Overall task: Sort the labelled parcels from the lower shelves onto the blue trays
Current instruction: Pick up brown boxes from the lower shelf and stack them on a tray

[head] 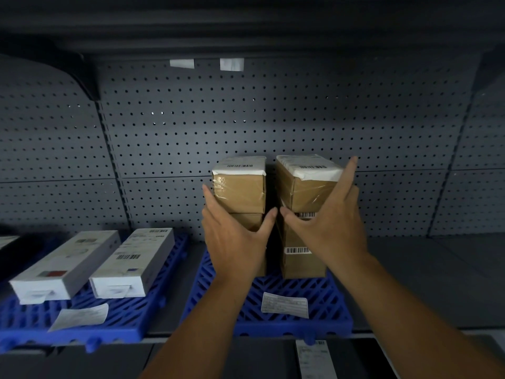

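On shelf (pixel 410 283) — blue trays (pixel 325 292); bkgd pegboard (pixel 246 119).

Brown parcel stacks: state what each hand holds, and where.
Left hand clasps the left stack by its sides, thumb opposite fingers; right hand likewise the right stack.
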Demonstrator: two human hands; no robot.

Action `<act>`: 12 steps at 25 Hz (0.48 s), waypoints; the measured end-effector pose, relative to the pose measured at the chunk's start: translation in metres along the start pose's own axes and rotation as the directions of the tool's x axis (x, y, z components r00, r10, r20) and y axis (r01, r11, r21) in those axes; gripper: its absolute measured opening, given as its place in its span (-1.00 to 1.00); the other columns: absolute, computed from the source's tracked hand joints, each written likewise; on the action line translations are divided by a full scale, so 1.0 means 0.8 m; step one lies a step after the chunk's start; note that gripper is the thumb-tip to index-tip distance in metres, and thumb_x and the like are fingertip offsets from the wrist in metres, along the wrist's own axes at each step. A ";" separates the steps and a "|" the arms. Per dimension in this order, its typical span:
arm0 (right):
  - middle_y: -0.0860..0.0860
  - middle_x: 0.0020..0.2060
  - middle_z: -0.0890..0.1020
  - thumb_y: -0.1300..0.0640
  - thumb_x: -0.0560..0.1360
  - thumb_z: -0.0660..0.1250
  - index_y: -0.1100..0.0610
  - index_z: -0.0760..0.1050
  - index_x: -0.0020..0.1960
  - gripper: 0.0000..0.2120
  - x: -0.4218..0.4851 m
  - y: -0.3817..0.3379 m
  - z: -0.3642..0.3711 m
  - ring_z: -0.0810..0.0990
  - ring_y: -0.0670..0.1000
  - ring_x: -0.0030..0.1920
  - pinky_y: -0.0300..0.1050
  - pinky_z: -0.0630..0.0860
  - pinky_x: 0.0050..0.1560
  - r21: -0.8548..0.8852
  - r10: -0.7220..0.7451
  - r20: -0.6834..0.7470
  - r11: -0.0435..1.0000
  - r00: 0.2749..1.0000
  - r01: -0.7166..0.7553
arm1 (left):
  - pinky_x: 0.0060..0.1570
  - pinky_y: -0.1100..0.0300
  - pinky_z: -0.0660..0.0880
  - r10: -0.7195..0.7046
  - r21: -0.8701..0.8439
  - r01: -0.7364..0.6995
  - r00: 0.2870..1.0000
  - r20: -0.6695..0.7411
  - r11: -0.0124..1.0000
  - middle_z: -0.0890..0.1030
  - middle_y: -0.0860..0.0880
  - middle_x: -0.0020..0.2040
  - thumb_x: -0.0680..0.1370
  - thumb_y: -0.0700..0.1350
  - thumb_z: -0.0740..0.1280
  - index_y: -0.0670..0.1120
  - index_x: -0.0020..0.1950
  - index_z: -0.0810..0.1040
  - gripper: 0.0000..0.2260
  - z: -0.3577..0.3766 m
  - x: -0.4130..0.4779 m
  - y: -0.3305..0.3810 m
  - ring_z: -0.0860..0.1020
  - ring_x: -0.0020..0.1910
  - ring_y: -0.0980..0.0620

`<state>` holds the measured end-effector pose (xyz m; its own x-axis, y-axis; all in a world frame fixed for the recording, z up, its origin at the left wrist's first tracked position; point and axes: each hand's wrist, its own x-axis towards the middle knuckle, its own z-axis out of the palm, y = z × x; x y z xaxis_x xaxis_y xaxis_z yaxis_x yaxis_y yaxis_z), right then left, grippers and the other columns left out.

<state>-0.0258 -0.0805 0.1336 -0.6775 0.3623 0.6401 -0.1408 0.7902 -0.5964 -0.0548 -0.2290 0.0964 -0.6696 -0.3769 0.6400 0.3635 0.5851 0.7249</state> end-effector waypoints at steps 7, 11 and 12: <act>0.13 0.49 0.27 -0.30 0.25 0.59 -0.10 -0.46 0.58 0.40 -0.002 0.001 0.011 0.38 0.20 0.43 0.17 0.48 0.24 0.082 0.042 0.005 0.996 0.999 -0.042 | 0.45 0.01 0.27 -0.007 0.038 0.009 0.999 -0.044 0.999 0.33 -0.09 0.51 0.32 0.42 0.48 -0.03 0.65 -0.08 0.15 0.009 -0.002 -0.001 0.30 0.49 -0.07; 0.05 0.56 0.18 -0.35 0.20 0.59 -0.15 -0.48 0.57 0.43 -0.009 0.014 0.013 0.31 0.15 0.49 0.03 0.40 0.16 0.154 0.086 0.047 0.984 0.995 -0.092 | 0.40 0.14 0.16 -0.047 0.045 0.047 0.999 0.003 0.998 0.28 -0.09 0.54 0.21 0.45 0.53 0.04 0.65 -0.18 0.28 0.005 -0.009 -0.016 0.27 0.50 -0.05; 0.04 0.57 0.16 -0.36 0.20 0.59 -0.16 -0.49 0.56 0.43 -0.013 0.018 0.015 0.29 0.14 0.50 0.01 0.38 0.14 0.164 0.100 0.067 0.980 0.993 -0.110 | 0.42 0.11 0.17 -0.065 0.044 0.064 0.998 0.021 0.997 0.27 -0.09 0.55 0.19 0.44 0.54 0.06 0.65 -0.19 0.30 0.005 -0.015 -0.023 0.27 0.51 -0.06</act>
<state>-0.0293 -0.0788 0.1123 -0.7347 0.4057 0.5437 -0.1821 0.6541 -0.7342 -0.0561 -0.2325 0.0747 -0.7056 -0.3990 0.5857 0.2910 0.5905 0.7528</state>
